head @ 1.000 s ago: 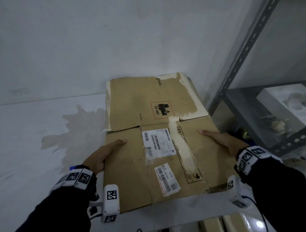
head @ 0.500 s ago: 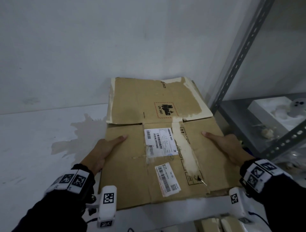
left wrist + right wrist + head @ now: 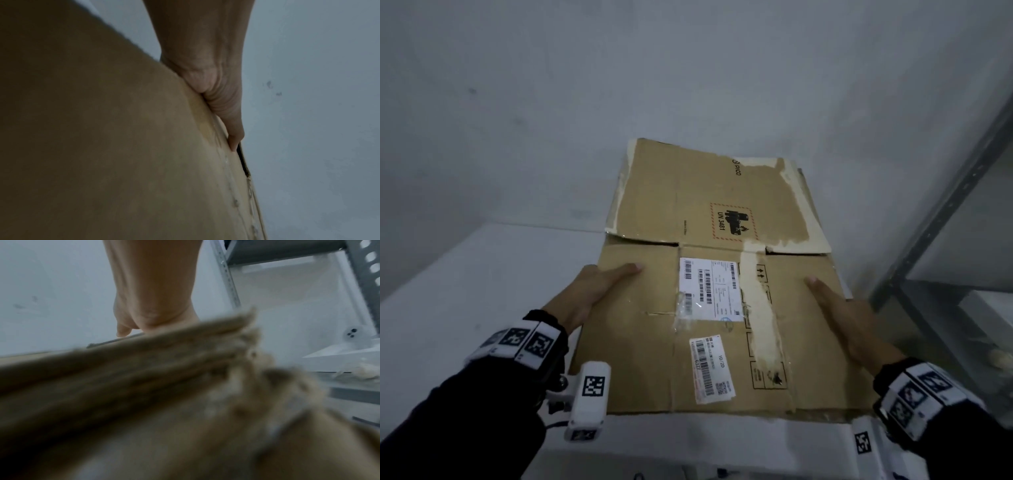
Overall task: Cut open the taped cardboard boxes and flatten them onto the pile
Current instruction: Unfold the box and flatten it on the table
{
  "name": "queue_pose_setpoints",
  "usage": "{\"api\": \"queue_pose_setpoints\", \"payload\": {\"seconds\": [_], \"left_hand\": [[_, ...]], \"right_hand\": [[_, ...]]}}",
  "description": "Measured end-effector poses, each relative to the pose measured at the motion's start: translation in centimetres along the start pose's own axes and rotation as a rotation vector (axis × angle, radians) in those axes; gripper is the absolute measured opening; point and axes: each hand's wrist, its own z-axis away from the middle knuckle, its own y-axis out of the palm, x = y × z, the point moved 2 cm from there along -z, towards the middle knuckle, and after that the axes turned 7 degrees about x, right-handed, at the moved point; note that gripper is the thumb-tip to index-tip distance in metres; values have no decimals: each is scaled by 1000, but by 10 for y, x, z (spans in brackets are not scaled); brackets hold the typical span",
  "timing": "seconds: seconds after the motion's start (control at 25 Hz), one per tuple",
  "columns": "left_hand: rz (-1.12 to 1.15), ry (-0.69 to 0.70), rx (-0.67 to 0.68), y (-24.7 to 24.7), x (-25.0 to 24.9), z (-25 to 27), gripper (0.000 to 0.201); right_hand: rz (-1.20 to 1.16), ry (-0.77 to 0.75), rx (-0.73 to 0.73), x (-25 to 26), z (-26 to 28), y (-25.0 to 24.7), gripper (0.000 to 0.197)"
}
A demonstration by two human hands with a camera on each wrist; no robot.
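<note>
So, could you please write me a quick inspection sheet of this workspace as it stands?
Surface: white floor, bare at left.
Job's things: flattened cardboard box, two shipping labels up, torn tape strip down its face, far flap bent upward; whether a pile lies beneath cannot be told.
Clutter: nothing seen.
Grippers: left hand grips the box's left edge; right hand grips the right edge, thumbs on top.
Cables: nothing seen.
Surroundings: grey wall behind; metal shelving rack at right.
</note>
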Motion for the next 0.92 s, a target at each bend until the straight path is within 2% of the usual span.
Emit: {"api": "queue_pose_setpoints", "payload": {"seconds": [0.16,0.48,0.68,0.84,0.92], "left_hand": [[4,5,-90,-133,4,24,73],[-65,-16,-302,-451,17,68,75],[-31,-109,-379,-594,42,71,81],[-15,-129,-442,-682,53,47,61],[-2,-145,-428,-721,50,25,52]], "right_hand": [[36,-39,11,41,44,119,80],[-17,-48,250,97,144,428,74],[13,-57,352,132,176,577,70],[46,-38,416,153,181,681,87],[34,-17,405,159,176,727,93]]}}
